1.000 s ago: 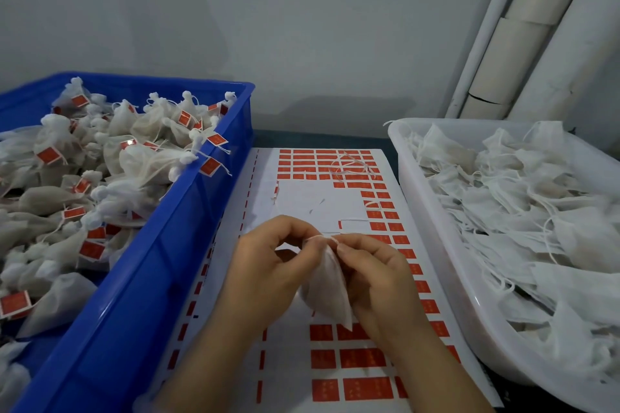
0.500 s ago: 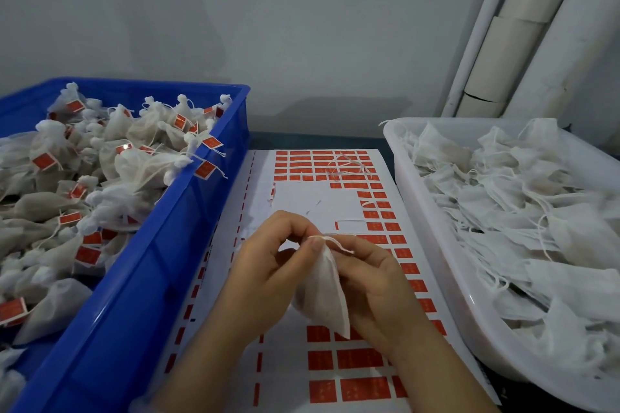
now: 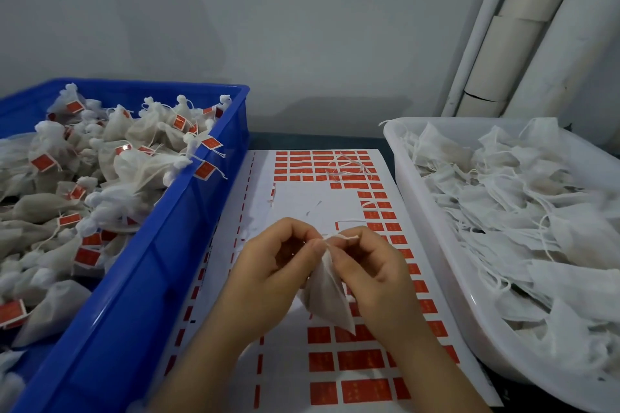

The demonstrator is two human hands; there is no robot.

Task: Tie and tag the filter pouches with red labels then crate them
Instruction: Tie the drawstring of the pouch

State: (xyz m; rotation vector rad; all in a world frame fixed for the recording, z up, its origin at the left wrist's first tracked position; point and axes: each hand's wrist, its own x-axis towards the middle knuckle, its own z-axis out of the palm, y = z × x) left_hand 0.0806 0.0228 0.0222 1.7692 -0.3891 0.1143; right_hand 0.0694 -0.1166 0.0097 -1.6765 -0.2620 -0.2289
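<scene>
Left hand [image 3: 268, 275] and right hand [image 3: 372, 275], frame centre, pinch my pouch [image 3: 330, 298] by its neck: limp, light fabric, so I grip its drawstring [image 3: 347, 237].

Plain grey-white painted wall [image 3: 268, 27] fills the background. Pale cream round pipes [image 3: 523, 43] run up the right corner, leaning leftward at base. Dark table surface [image 3: 315, 141] shows as a strip beneath the wall
</scene>
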